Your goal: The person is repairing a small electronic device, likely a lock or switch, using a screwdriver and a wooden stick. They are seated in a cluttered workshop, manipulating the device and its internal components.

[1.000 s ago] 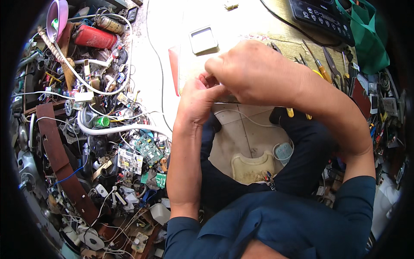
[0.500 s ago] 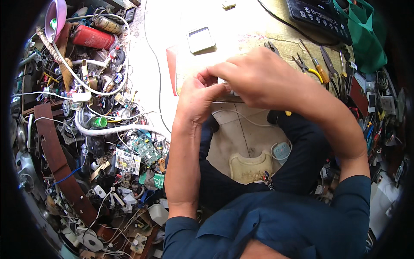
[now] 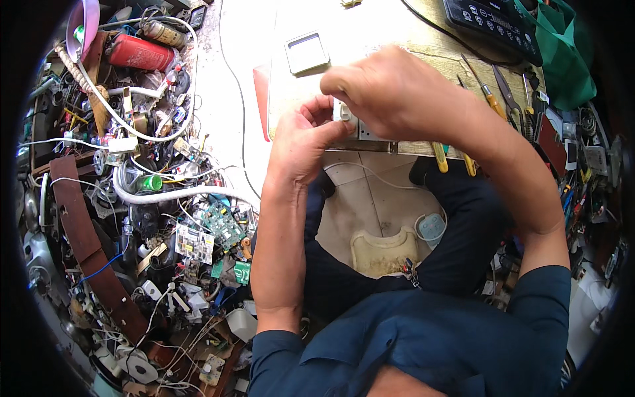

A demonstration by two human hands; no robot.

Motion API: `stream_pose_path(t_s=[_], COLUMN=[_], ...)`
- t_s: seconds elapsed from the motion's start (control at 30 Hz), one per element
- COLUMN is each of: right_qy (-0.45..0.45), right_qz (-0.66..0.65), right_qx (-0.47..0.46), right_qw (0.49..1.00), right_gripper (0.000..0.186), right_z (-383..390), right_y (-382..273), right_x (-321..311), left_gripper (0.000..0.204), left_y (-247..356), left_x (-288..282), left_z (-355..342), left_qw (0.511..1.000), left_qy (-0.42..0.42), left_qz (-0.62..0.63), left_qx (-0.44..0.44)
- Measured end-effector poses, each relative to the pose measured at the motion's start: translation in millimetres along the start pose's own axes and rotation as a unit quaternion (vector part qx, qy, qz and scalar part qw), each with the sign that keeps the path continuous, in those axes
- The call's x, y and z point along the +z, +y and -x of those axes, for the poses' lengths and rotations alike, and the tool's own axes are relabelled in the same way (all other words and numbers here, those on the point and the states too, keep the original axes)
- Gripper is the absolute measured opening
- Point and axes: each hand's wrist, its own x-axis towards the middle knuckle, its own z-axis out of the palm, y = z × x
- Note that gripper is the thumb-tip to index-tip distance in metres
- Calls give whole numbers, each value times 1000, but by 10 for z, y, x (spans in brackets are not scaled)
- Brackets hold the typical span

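At the table's front edge, my left hand (image 3: 307, 135) grips a small white socket panel (image 3: 366, 132), its thumb lying along the near side. Dark slots show on the panel's face, and a raised white piece stands at its left part. My right hand (image 3: 380, 89) is raised just over the panel with its fingers curled closed. What those fingers hold, if anything, is hidden behind the hand. Two yellow tool handles (image 3: 440, 157) stick out past the table edge below my right forearm; their other ends are covered by the arm.
A shallow square frame (image 3: 307, 53) lies beyond my left hand. To the right are an orange-handled screwdriver (image 3: 493, 99), scissors (image 3: 506, 92), a black induction cooker (image 3: 493, 26) and a green bag (image 3: 562, 59). Electronic scrap (image 3: 198, 245) heaps up at the left. A stool (image 3: 383, 251) shows between my legs.
My right hand has shifted up and left, turning at the wrist, and more of the panel shows. The left hand keeps its grip. The yellow handles have come further into sight.
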Motion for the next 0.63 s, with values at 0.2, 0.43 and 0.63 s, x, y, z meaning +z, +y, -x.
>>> stream_pose_path(t_s=[0.2, 0.43, 0.63], right_qy=[16, -27, -8], right_qz=[13, 4, 22], right_qx=[-10, 1, 5], right_qw=[1000, 1000, 1000], right_gripper=[16, 16, 23], right_z=[135, -79, 125], right_y=[-74, -82, -101], right_x=[33, -12, -1], left_gripper=[30, 32, 33], left_y=[23, -5, 15], left_x=[65, 9, 18], left_z=[17, 5, 22], left_qw=[1000, 1000, 1000], left_qy=[2, 5, -9], left_qz=[24, -2, 7], left_qx=[10, -4, 5])
